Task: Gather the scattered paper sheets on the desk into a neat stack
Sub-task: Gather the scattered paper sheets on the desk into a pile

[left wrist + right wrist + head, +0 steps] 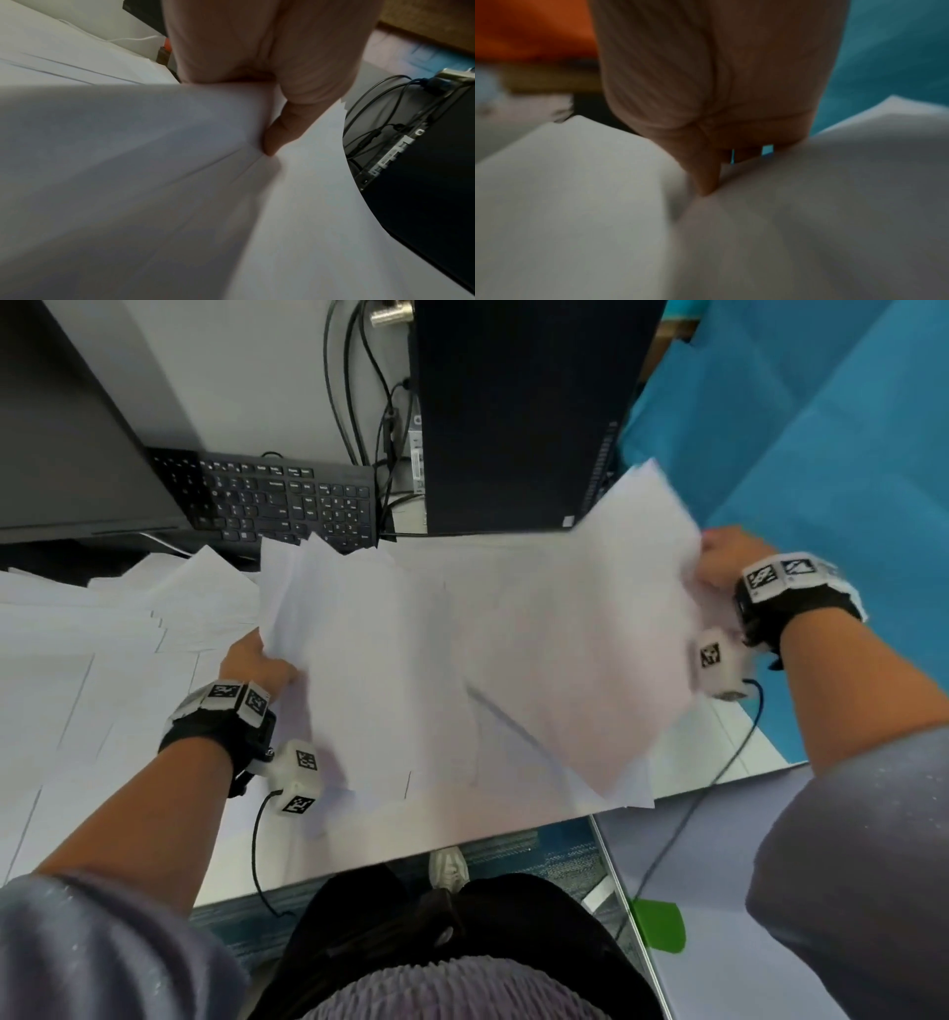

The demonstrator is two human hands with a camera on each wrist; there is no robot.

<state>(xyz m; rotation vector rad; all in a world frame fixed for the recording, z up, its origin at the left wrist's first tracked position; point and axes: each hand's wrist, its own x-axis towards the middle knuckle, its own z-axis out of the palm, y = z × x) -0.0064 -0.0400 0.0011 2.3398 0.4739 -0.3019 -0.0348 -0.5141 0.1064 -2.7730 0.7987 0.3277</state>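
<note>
My left hand grips a bundle of white paper sheets at its left edge, held above the desk's middle. In the left wrist view the thumb presses on top of the bundle. My right hand grips a second, blurred bundle of white sheets by its right edge. The right wrist view shows the thumb pinching those sheets. The two bundles overlap in the middle. More loose white sheets lie spread over the left part of the desk.
A black keyboard and a dark monitor stand at the back left. A black computer tower with cables stands behind the sheets. A blue partition borders the right. The desk's front edge is near my body.
</note>
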